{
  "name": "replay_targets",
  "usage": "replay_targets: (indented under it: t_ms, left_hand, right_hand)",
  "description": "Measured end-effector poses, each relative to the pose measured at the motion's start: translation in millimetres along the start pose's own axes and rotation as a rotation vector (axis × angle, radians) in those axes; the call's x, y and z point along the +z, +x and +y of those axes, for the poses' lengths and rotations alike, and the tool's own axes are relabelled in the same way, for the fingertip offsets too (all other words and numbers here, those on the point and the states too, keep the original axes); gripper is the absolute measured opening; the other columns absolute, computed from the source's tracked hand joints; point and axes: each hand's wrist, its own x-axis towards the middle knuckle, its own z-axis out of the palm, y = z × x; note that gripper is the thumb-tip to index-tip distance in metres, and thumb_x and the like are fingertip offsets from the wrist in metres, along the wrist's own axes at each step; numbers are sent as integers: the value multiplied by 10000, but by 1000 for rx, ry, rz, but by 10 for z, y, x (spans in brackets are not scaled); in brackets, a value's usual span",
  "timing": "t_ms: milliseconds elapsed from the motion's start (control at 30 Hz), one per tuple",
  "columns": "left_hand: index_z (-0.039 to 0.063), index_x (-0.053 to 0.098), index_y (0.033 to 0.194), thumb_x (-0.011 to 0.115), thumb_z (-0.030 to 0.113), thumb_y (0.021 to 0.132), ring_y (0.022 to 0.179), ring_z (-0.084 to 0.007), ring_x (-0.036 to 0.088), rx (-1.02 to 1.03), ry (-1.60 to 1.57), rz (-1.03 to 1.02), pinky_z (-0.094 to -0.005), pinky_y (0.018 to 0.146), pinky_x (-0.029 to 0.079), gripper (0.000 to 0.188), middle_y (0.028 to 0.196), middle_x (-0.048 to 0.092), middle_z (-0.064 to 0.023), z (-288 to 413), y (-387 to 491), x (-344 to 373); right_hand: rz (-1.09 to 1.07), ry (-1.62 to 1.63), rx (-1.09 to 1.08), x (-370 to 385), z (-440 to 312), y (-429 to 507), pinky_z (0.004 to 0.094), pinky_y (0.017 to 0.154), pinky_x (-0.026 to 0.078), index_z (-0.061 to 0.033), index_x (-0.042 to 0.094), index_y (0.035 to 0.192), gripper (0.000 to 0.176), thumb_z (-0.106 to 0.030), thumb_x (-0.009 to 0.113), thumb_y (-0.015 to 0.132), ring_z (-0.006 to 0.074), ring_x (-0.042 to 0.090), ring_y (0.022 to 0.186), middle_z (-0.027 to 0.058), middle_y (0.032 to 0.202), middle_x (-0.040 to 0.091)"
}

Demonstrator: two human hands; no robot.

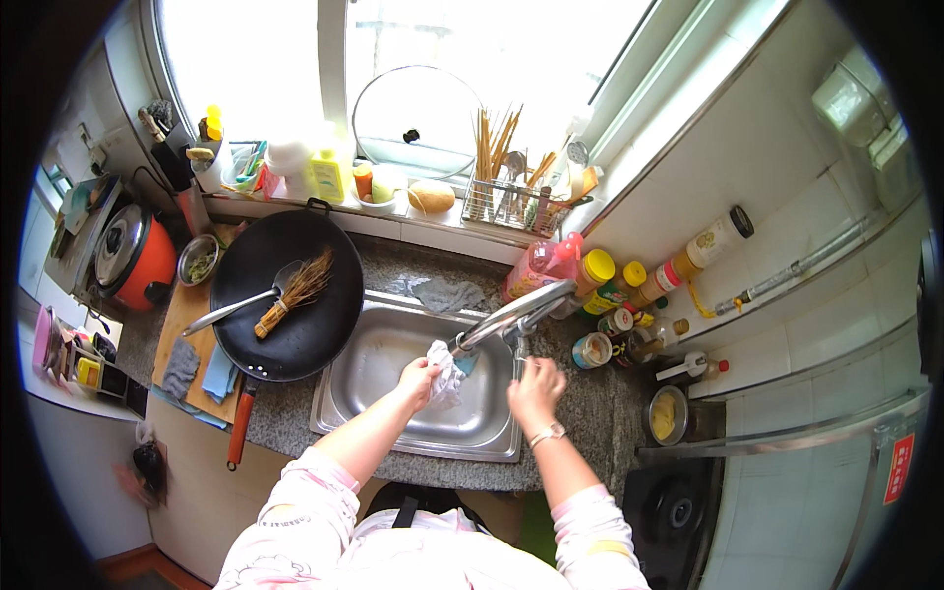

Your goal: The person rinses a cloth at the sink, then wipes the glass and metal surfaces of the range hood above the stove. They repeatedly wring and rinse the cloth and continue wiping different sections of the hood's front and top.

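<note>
My left hand (419, 384) grips a crumpled white cloth (445, 376) beneath the spout of the chrome faucet (509, 313), over the stainless steel sink (369, 380). A bit of blue shows in the basin behind the cloth. At the right side of the faucet, by its upright part, is my right hand (537, 387); its fingers are bent and slightly blurred, and whether they touch the faucet handle is unclear. Left of the sink lies a black wok (243, 310) with a metal ladle (236, 310) and a bamboo brush (299, 291) in it.
Under the wok is a wooden cutting board (173, 324) with folded cloths. Bottles and jars (592, 350) crowd the counter right of the faucet, near a metal bowl (667, 417) of yellow pieces. A utensil rack (509, 206) and a glass lid (413, 158) stand on the windowsill.
</note>
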Motion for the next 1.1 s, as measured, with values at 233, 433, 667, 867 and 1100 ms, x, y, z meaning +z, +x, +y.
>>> replay_targets:
  t_ms: [233,433,667,867,1100]
  left_hand:
    - [-29,589,1130,480,42,971,921,-246,666,-11,-97,2,-361,823,553,206,1034,672,-127,-134,-82,-194]
    - [28,610,1106,647,52,844,928,-187,623,80,324,349,-312,837,499,265,1015,654,-101,-40,-222,-517]
    - [18,600,1064,697,32,748,922,-195,601,147,402,539,-323,842,483,331,973,641,-96,-193,-197,-558]
    - [20,607,1059,679,77,779,925,-186,596,205,347,483,-354,834,481,295,975,643,-90,-110,-223,-570]
    - [4,563,1226,614,282,855,1155,-294,593,-378,-321,405,-481,1048,424,466,1095,678,-129,-121,-84,-434]
  right_hand:
    - [-322,754,144,875,-963,-49,388,830,527,11,634,1050,283,-221,679,895,314,678,926,203,1007,691]
    - [-192,694,110,1134,-984,80,439,772,523,18,621,943,162,-139,583,933,353,669,840,213,882,679]
    - [-297,979,158,1192,-1078,50,447,813,516,32,579,1084,190,-54,543,918,382,654,861,260,906,653]
    - [-471,621,-88,1323,-867,171,339,831,508,6,627,1085,204,-41,627,886,214,657,928,128,990,690]
    - [-491,926,137,1214,-1043,-32,361,968,472,-18,549,1221,309,26,461,929,271,618,1108,166,1175,641]
